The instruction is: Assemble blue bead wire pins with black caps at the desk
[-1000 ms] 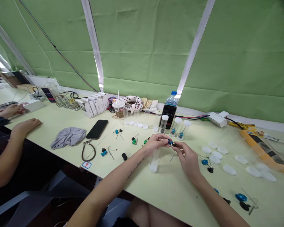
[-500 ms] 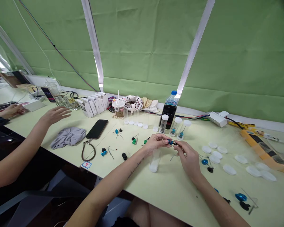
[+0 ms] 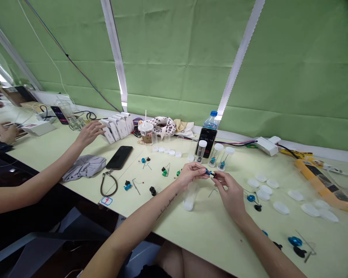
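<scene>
Over the table my left hand (image 3: 190,174) pinches a small blue metal part (image 3: 208,172) between thumb and fingertips. From the other side, my right hand (image 3: 229,189) has its fingers closed on the black end piece (image 3: 213,175) of that same part. Just below my left hand, a clear plastic tube (image 3: 189,200) with a white end leans or stands on the table, partly covered by the hand. A thin bent hex key (image 3: 212,192) lies between my forearms. Behind my hands stand clear capped tubes (image 3: 214,156), some with blue parts inside.
White lids (image 3: 263,193) are scattered at right near a yellow device (image 3: 326,185). Blue and black parts (image 3: 296,243) lie at lower right, more sets at left. A timer phone (image 3: 206,141) leans against a bottle (image 3: 211,120). A co-worker's hand (image 3: 89,133) reaches toward white boxes (image 3: 117,127).
The blue part and its black end piece are turned slightly between my fingers, and my hands barely move. The co-worker's hand at left has shifted right to the white boxes.
</scene>
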A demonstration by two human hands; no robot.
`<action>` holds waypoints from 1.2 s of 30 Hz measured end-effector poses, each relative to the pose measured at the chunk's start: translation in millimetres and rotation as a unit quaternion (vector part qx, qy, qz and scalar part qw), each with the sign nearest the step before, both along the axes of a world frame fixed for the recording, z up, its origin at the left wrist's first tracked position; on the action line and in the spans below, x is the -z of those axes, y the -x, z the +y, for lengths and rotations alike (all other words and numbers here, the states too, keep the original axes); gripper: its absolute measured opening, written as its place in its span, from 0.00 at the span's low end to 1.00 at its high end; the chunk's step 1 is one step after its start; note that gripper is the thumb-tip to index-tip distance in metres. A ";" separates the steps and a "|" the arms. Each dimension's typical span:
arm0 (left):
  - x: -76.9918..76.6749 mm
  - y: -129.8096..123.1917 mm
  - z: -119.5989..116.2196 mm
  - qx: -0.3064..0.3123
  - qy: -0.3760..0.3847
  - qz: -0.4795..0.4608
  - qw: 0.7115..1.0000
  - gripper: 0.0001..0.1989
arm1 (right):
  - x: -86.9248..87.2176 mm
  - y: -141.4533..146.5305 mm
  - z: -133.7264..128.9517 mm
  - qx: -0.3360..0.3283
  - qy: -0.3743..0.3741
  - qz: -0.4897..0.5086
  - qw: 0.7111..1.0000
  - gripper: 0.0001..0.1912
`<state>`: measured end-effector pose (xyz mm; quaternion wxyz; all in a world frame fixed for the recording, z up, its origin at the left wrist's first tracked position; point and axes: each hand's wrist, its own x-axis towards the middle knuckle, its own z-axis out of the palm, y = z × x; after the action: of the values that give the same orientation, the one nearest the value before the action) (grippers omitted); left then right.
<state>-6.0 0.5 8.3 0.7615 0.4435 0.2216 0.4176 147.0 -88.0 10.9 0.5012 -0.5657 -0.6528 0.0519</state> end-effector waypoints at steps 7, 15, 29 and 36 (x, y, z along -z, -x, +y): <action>-4.4 1.1 -3.8 0.013 -0.006 0.002 1.000 0.20 | 1.4 -2.6 1.1 0.016 0.017 0.008 1.000 0.20; -1.2 -1.1 -3.1 0.004 -0.003 0.006 1.000 0.20 | -3.4 -2.3 -0.6 0.009 0.064 0.021 0.998 0.20; -3.3 -1.0 -2.5 0.007 0.002 -0.003 1.000 0.19 | 0.5 -2.9 1.7 0.018 0.041 0.015 0.999 0.19; -6.4 -0.6 -3.6 0.011 0.009 -0.016 1.000 0.17 | -0.2 -3.4 0.9 0.022 0.053 0.020 0.998 0.18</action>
<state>-5.5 -3.1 14.7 0.7733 0.4324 0.2086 0.4141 150.4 -87.1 11.0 0.4844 -0.6049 -0.6260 0.0868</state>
